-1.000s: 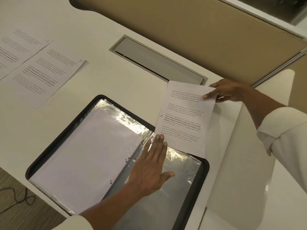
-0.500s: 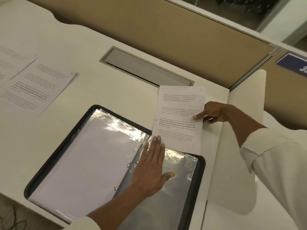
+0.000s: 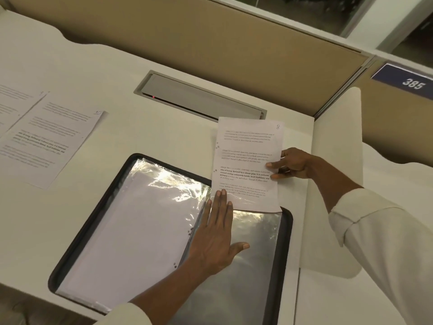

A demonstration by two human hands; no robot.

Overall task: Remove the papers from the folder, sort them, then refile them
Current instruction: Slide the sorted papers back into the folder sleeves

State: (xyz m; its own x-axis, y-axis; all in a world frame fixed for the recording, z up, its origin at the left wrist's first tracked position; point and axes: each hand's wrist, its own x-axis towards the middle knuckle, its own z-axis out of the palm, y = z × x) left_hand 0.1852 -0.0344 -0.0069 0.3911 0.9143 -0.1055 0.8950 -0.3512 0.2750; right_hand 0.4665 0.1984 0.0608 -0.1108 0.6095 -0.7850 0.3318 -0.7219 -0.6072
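Sheet: the printed sheet (image 3: 248, 160) in our grasp bears a handwritten mark in its top right corner. It sits at the far right corner of the folder (image 3: 286, 242), its lower edge overlapping the top of the right sleeve (image 3: 255, 254).
Folder: it lies open on the counter (image 3: 145, 127) close to us, black-rimmed. The left sleeve (image 3: 140, 231) has white paper inside, and the right one looks empty under the glare.
Done: two loose sheets (image 3: 51, 141) lie side by side on the counter well to the left, so we judge removal to be partly done.
Left to do: paper sits in the left sleeve, and sorting and refiling look to be ahead. We cannot tell whether the sheet we hold is coming out of the right sleeve or going in.
Right hand: our right hand (image 3: 293, 164) pinches the sheet's right edge about halfway along, with thumb and one fingertip on the printed face and the other fingers hidden.
Left hand: our left hand (image 3: 215, 235) lies flat with fingers straight and together. It presses the right sleeve beside the spine and grasps nothing, its fingertips touching the sheet's lower left corner.
Around: a grey hatch (image 3: 199, 97) is set in the counter, with a tan partition (image 3: 210, 43) behind it.
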